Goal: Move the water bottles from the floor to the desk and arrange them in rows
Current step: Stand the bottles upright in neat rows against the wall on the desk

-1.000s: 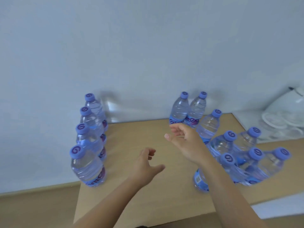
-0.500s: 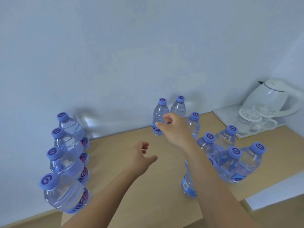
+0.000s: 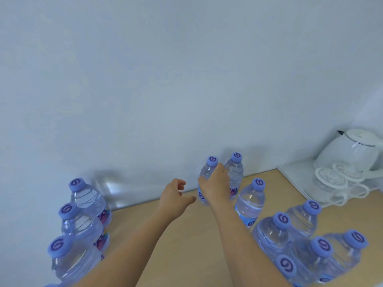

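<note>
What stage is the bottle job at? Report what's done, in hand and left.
Done: one row of bottles stands along the desk at its left edge. In hand: the right hand grips the back bottle near the wall; the left hand holds nothing. Left: the right-side cluster looks unaligned. The floor is out of view.

Two bare arms in view, no sleeves down to edge of picture. Left hand [image 3: 173, 193] bare: no glove, no ring, no watch, no band on wrist. Right hand [image 3: 215, 186] bare too: no glove, ring or watch seen. Forearms long and thin, smooth. Nails too small to tell. Nothing more of person's body or clothes shows.
</note>
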The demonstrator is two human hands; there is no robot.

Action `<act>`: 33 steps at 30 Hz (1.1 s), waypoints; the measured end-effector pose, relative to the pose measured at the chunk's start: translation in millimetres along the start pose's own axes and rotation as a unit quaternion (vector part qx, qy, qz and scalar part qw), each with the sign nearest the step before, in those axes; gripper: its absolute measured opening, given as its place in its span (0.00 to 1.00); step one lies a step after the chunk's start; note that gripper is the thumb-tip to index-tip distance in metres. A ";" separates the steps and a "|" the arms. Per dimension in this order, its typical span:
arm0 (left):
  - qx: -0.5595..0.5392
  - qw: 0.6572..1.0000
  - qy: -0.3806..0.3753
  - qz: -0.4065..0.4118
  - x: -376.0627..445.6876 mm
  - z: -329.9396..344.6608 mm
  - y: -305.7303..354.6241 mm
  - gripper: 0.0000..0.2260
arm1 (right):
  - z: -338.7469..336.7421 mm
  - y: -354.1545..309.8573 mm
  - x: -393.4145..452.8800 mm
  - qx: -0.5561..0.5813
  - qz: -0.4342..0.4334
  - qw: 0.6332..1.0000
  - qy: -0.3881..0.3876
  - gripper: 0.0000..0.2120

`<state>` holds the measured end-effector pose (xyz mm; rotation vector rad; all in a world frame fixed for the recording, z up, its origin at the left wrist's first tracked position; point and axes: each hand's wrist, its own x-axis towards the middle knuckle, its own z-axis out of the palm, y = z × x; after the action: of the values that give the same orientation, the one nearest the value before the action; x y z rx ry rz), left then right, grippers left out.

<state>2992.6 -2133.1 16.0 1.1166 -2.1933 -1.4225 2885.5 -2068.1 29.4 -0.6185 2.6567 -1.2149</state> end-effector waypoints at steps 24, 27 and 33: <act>-0.037 0.996 0.000 -0.085 -6.6 -8.4 -40.7 0.22 | 29.0 15.0 -6.0 -0.044 -0.118 0.991 -0.038 0.21; -0.036 0.995 0.001 -0.094 -15.3 -15.7 -48.6 0.25 | 26.4 11.0 -13.3 -0.030 -0.113 0.992 -0.043 0.20; -0.052 0.993 -0.008 -0.105 -37.7 -20.1 -67.1 0.38 | 13.0 -17.4 -31.1 0.035 -0.132 0.984 -0.118 0.22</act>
<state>3059.4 -2132.1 -27.1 1.3361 -2.0343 -1.6157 2922.8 -2074.0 33.0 -1.0570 2.3816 -1.2065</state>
